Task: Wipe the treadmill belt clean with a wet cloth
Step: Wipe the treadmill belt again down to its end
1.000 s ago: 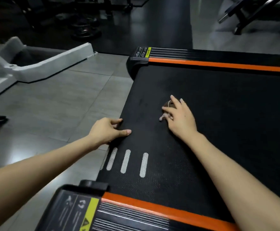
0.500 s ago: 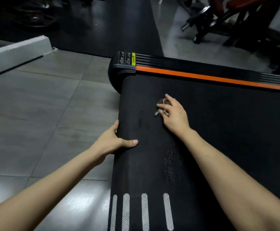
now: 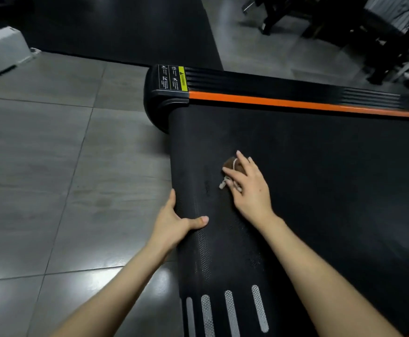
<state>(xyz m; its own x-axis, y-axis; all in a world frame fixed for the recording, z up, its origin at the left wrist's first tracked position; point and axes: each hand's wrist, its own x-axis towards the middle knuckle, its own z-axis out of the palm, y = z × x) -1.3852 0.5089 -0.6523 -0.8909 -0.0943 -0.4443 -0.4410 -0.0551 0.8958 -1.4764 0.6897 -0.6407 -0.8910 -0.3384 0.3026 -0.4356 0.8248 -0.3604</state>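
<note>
Downward, right hand (image 3: 250, 190) presses cloth (image 3: 229, 164) onto belt (image 3: 325, 181).

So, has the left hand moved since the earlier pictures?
Yes. The left hand slid along the black treadmill belt, away from the white stripes toward the orange rail.

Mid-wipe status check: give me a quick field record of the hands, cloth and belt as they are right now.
treadmill belt: black, with white stripes near the camera
left hand: grips the treadmill belt's rounded end edge, thumb on top
right hand: fingers spread, pressing the cloth onto the belt
cloth: small brown wad with a pale cord, mostly under the fingers; cannot tell if it is wet
side rail: orange strip on the far side, warning label at its end
floor: grey tiles beside the belt
</note>
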